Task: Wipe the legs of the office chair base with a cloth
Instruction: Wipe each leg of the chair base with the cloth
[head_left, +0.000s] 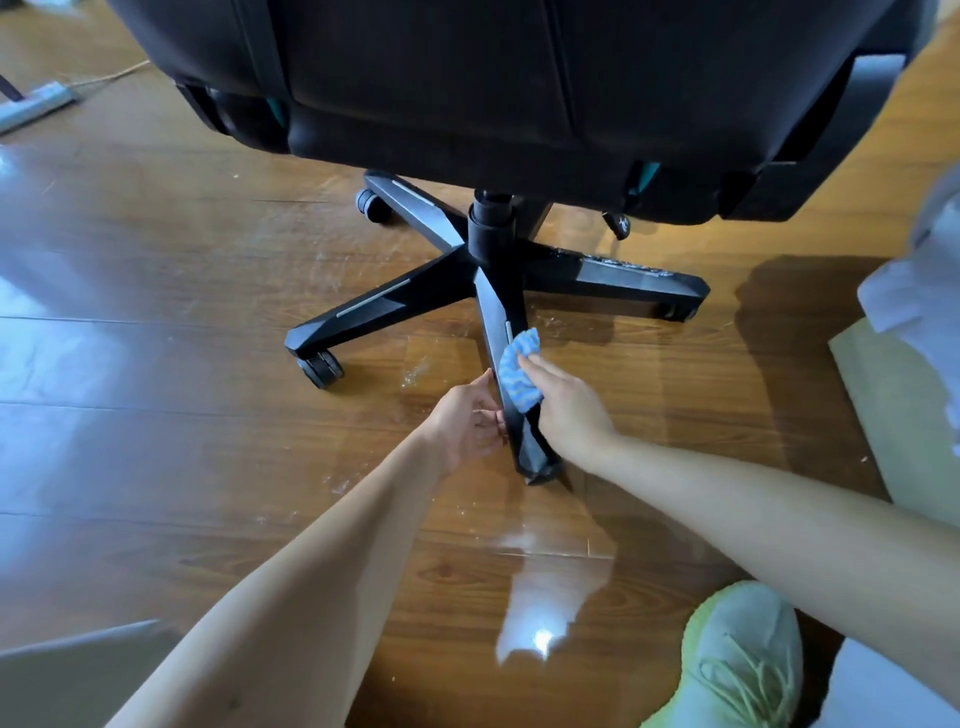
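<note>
A black office chair stands on a wooden floor, its star base (488, 260) spreading several legs from a central column. The nearest leg (498, 322) points toward me. My right hand (569, 410) presses a blue and white patterned cloth (519, 369) against the right side of that leg, about halfway along. My left hand (467, 421) grips the same leg from its left side, closer to the tip. The caster under this leg is hidden.
The black seat (519, 88) overhangs the base. Casters (322, 366) sit at the other leg ends. A pale box with white plastic (904, 364) lies to the right, my light green shoe (737, 660) at bottom right, a mop head (36, 106) far left.
</note>
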